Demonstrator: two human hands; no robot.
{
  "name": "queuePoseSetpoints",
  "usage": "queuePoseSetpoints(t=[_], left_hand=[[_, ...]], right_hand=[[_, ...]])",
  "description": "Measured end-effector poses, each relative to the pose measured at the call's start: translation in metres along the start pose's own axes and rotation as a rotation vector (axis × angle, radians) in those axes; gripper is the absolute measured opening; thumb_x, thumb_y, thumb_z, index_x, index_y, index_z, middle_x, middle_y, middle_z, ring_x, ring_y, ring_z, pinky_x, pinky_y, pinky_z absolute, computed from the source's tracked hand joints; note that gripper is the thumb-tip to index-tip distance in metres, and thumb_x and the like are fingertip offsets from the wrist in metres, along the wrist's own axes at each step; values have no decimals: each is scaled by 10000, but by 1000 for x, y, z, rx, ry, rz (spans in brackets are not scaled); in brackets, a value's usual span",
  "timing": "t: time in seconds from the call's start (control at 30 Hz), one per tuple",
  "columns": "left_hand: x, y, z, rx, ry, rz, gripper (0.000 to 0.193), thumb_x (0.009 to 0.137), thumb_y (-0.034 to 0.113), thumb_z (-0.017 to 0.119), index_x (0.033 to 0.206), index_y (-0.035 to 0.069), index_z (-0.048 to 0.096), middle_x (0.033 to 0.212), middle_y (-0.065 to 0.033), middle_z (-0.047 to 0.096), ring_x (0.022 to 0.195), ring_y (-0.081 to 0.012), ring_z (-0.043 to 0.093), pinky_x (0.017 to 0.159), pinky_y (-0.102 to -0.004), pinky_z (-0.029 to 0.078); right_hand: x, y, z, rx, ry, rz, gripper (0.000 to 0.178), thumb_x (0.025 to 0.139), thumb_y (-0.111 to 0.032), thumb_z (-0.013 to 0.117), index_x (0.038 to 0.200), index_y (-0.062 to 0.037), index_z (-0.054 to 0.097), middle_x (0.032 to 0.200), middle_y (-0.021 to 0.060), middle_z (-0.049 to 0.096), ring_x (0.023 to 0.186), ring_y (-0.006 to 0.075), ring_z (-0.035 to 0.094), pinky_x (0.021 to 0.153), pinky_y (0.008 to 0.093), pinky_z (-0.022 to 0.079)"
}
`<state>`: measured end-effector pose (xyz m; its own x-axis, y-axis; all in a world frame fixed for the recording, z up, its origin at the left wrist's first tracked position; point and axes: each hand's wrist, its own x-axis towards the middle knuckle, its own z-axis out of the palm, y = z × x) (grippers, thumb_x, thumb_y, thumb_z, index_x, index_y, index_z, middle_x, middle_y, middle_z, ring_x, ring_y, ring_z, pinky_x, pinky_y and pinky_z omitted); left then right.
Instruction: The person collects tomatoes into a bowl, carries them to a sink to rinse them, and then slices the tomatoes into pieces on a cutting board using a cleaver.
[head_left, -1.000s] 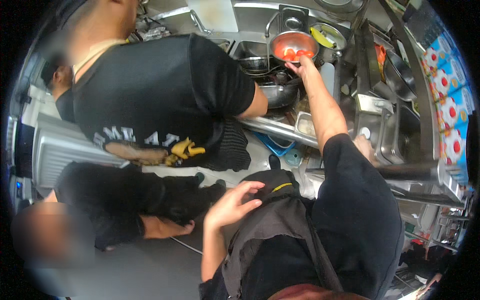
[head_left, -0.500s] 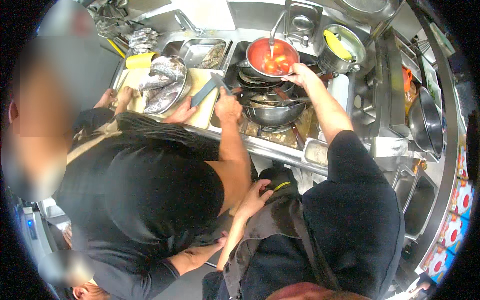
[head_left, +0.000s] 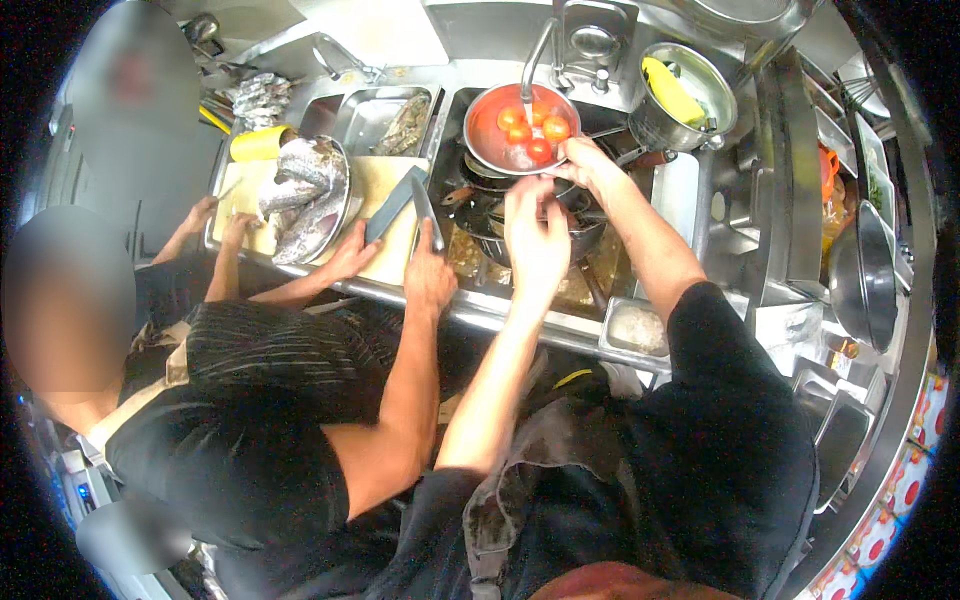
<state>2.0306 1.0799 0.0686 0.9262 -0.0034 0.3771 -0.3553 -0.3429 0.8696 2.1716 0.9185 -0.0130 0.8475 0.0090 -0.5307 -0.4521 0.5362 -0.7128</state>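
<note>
My right hand point(head_left: 590, 165) is closed on the near right rim of a round metal bowl point(head_left: 488, 150). Several red tomatoes point(head_left: 539, 150) lie in the bowl, beneath a tap point(head_left: 535, 60) whose spout points down into it. Just below the bowl is my left hand point(head_left: 536, 235), raised and smeared by motion. Its fingers are too blurred to show their shape, and I see no object in it. Under the bowl and both hands sit dark pans point(head_left: 490, 240), stacked in the sink area and partly hidden.
To my left, a co-worker holds a knife point(head_left: 427, 215) and a flat grey bar point(head_left: 392, 205) over a pale cutting board point(head_left: 385, 262). Several fish fill a metal bowl point(head_left: 345, 215) there. A pot point(head_left: 655, 128) holding something yellow stands right of the tap. A white tray point(head_left: 675, 200) is nearby.
My left hand has risen from near my waist to just below the bowl. My right hand keeps hold of the rim. The co-worker beside me has shifted left, taking the knife away from the pans.
</note>
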Motion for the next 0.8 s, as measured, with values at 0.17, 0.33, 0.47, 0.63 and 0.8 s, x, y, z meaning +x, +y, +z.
queuePoseSetpoints(t=[0.17,0.33,0.47,0.63,0.8], left_hand=[[118,-51,79,489,-226,-25,515,891,124,721,1381,-13,646,1439,-269,556,1365,-464,508,1166,-522,425],[154,-104,92,763,-263,-441,766,877,480,775,1530,166,526,1444,-271,524,1371,-453,496,1129,-604,425],[171,-143,73,796,-850,219,700,871,491,768,1459,172,563,1525,-284,470,1458,-455,435,1164,-606,401],[173,-150,86,1032,-750,141,624,863,392,756,1441,222,596,1457,-231,526,1376,-442,488,1152,-618,407],[169,-157,94,670,-566,297,647,908,422,708,1498,193,576,1450,-282,542,1290,-493,542,1145,-613,432]], right_hand=[[23,14,-27,-29,197,-256,588,1054,-99,485,1610,-143,299,1378,197,628,970,338,777,697,525,707],[2,0,-17,-98,-16,-9,820,865,71,514,1620,-170,305,1343,220,622,821,363,764,597,547,695],[-9,-18,5,-270,-19,-154,840,852,70,513,1626,-179,305,1298,192,620,795,318,739,599,545,694],[7,2,-14,-177,50,-23,832,861,66,495,1623,-216,314,1343,162,618,937,322,740,633,539,704],[15,-10,4,-180,87,-84,809,871,57,495,1605,-246,335,1387,171,590,1028,344,717,703,564,703]])
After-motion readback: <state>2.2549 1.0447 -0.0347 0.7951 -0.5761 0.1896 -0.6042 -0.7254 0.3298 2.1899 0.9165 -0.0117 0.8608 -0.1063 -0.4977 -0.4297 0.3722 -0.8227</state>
